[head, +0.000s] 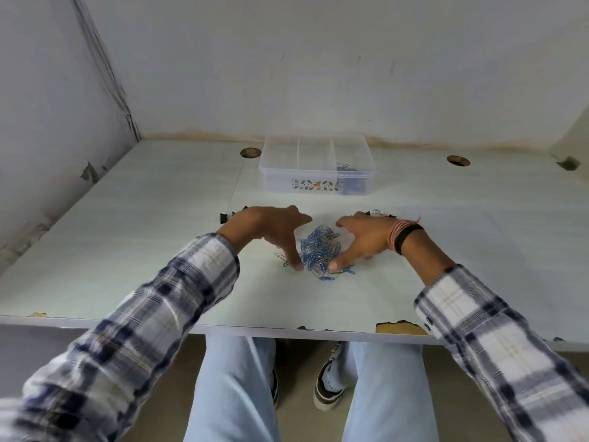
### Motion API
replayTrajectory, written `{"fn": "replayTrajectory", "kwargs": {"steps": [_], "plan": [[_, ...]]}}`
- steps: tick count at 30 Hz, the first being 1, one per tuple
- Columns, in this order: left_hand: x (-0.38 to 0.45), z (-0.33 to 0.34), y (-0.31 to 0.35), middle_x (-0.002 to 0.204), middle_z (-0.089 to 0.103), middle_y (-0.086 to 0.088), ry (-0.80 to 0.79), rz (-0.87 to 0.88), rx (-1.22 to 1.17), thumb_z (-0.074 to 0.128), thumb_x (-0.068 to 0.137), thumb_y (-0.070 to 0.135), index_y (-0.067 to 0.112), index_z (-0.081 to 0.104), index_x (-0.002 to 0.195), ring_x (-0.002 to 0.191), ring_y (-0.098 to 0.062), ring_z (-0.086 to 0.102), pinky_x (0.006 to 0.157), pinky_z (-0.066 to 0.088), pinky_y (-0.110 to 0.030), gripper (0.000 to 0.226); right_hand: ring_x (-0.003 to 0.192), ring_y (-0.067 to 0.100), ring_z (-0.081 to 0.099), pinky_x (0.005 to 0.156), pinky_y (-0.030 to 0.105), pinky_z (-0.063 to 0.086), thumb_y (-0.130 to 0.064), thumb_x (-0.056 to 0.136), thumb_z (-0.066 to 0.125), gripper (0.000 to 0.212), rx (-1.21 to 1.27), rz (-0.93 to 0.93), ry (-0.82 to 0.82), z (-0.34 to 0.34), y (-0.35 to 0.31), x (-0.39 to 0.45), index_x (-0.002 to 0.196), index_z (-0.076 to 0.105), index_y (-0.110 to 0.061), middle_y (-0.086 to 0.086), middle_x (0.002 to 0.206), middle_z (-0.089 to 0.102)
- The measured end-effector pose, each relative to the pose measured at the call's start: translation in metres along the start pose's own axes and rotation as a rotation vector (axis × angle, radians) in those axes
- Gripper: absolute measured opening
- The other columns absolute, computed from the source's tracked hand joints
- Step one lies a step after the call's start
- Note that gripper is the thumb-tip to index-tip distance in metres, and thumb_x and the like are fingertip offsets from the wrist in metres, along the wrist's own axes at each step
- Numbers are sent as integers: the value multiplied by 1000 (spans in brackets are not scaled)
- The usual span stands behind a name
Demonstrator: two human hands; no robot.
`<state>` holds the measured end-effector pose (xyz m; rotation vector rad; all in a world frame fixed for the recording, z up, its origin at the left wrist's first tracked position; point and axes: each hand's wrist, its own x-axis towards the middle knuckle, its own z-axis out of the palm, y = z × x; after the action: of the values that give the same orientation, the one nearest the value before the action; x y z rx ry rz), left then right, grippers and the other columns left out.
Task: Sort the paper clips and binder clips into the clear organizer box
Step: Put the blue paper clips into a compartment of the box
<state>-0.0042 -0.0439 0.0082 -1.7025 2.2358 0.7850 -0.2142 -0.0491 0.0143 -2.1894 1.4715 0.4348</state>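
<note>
- Pale worktop (pixel 134 237), chipped along the near edge, against a stained white wall.
- Paper clips (pixel 319 248): tangled heap of thin wire, mostly blue with some silver, mid-worktop; a few strays at the heap's near edge.
- My left hand (pixel 274 231) and right hand (pixel 360 239) flank the heap, fingers spread, gripping nothing.
- Clear organizer box (pixel 315 165) stands farther back, three compartments; blue clips in the right one.
- Black binder clips (pixel 225 217) lie behind my hands.

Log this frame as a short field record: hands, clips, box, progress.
left hand: open, cupped at the left edge of the paper clip pile
right hand: open, cupped at the pile's right edge
organizer box: behind the pile, lid off, three compartments
box contents: blue clips in the right compartment only
binder clips: black, behind the hands
</note>
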Motion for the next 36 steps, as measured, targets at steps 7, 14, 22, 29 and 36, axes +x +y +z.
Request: {"fn": "replayTrajectory", "kwargs": {"steps": [7,14,22,29,36], "plan": [[22,18,1,126,52,-4,168,131,-17,89,74,40,18,61,136,105,-20,55,86,45,-30,71,109,26,54,95,33,46,-57,64,86,86,57,-136,165,30,-6,28,134,54,-18,6,115,44],[24,28,1,83,75,-2,311,115,-246,75,86,13,9,76,99,71,-17,77,71,58,-28,14,87,27,66,68,24,37,-26,83,76,25,157,-188,444,41,-10,32,100,75,-7,14,96,73],[21,32,-19,83,79,-12,353,90,-508,76,87,8,3,80,94,68,-17,78,66,61,-25,10,56,10,70,66,21,57,-11,85,76,20,519,-125,456,36,9,29,105,74,-6,3,90,73],[13,9,-19,93,76,-21,332,154,-973,77,86,-1,-10,75,109,75,-22,73,75,63,-25,24,75,23,67,64,24,58,10,85,69,23,1258,-100,273,8,24,19,108,67,13,20,95,68],[29,-49,10,106,73,-25,349,148,-1037,72,87,-7,-16,69,109,81,-22,73,73,63,-22,24,94,26,66,69,23,60,12,91,59,24,1505,-84,198,-43,47,29,114,60,16,25,109,64]]}}
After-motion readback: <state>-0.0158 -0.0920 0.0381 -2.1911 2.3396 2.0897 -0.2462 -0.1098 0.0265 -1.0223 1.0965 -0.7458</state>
